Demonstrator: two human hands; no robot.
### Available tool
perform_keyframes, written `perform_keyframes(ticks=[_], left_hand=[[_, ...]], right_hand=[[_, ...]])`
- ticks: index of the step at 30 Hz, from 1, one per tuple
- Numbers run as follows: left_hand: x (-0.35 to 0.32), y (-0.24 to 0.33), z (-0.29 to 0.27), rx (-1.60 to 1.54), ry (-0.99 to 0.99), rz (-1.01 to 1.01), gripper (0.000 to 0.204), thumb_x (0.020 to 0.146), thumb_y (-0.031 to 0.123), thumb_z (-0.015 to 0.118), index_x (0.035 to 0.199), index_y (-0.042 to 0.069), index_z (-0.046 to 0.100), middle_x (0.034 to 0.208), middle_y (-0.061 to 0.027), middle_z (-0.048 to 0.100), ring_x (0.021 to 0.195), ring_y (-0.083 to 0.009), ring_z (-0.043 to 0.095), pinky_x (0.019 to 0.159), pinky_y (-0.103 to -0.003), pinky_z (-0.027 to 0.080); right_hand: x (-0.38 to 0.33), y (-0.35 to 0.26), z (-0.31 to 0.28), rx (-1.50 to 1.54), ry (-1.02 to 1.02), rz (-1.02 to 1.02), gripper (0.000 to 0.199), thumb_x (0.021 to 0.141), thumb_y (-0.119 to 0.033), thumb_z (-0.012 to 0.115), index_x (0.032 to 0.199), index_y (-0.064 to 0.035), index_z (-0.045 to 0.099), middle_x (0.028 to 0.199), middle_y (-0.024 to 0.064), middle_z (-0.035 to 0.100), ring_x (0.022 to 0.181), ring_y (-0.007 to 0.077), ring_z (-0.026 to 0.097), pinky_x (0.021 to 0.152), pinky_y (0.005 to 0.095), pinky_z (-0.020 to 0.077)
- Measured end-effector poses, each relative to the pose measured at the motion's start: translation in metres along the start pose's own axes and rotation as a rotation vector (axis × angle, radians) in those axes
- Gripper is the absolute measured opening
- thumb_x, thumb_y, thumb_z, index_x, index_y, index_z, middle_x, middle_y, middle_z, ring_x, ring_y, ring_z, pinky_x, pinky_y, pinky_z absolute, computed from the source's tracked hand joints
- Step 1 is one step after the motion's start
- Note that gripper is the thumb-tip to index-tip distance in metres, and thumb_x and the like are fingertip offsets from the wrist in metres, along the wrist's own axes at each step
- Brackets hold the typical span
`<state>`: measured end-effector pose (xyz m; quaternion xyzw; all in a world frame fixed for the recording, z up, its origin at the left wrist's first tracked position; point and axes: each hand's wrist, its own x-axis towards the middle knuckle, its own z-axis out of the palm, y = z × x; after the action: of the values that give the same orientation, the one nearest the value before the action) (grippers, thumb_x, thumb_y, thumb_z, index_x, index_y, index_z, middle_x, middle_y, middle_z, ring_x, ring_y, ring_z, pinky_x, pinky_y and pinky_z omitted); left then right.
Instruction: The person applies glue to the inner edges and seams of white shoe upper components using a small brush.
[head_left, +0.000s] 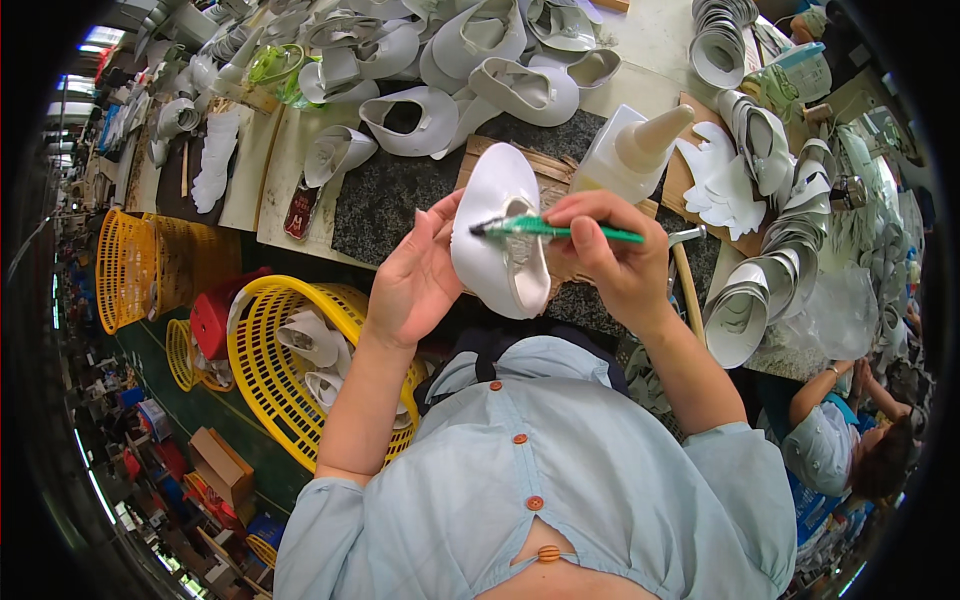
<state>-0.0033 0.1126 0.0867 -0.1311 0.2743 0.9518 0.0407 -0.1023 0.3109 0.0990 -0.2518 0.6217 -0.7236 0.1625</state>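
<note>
A white shoe upper point(490, 185) is tilted upright before me, over the table's near edge. My left hand point(418, 268) holds it from the left side, the fingers partly hidden behind it. In my right hand point(615, 245) is a green-handled brush point(590, 231), pinched between thumb and fingers. Its dark tip lies against the white surface near the shoe upper's opening. Just beyond the right hand stands a white bottle point(622, 160) with a long cream-coloured cone nozzle.
More white shoe uppers point(410, 120) are heaped at the back. Nested stacks of white pieces point(745, 305) line the right, near a hammer point(686, 280). A yellow basket point(275, 375) with white pieces stands at lower left. Another person point(840, 440) sits at far right.
</note>
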Motion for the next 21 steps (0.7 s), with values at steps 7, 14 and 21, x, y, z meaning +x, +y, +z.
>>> perform_keyframes(ticks=[7, 14, 21], left_hand=[[0.0, 0.001, 0.003, 0.253, -0.097, 0.002, 0.083, 0.078, -0.006, 0.059, 0.148, 0.004, 0.015, 0.147, -0.0129, 0.031, 0.133, -0.0222, 0.035, 0.111, -0.037, 0.029], [0.005, -0.001, -0.003, 0.279, 0.001, 0.053, 0.086, 0.075, -0.012, 0.056, 0.148, 0.004, 0.015, 0.147, -0.0129, 0.033, 0.13, -0.0202, 0.04, 0.109, -0.034, 0.032], [0.007, 0.002, -0.001, 0.253, 0.029, 0.13, 0.079, 0.077, -0.012, 0.052, 0.147, 0.005, 0.02, 0.141, -0.0116, 0.04, 0.129, -0.0192, 0.042, 0.109, -0.035, 0.034]], right_hand=[[0.011, 0.01, -0.002, 0.075, 0.095, 0.057, 0.014, 0.093, -0.011, 0.057, 0.093, 0.0013, 0.064, 0.091, 0.0052, 0.064, 0.075, 0.0087, 0.06, 0.066, 0.0218, 0.0481], [-0.01, 0.0, -0.019, -0.113, -0.062, -0.097, 0.007, 0.083, -0.004, 0.06, 0.088, 0.0003, 0.063, 0.091, 0.011, 0.065, 0.077, 0.014, 0.062, 0.07, 0.0245, 0.0481], [-0.018, -0.001, -0.023, -0.119, -0.038, -0.115, 0.008, 0.086, -0.005, 0.06, 0.088, 0.0018, 0.062, 0.092, 0.0118, 0.065, 0.076, 0.0135, 0.06, 0.069, 0.0259, 0.0483]])
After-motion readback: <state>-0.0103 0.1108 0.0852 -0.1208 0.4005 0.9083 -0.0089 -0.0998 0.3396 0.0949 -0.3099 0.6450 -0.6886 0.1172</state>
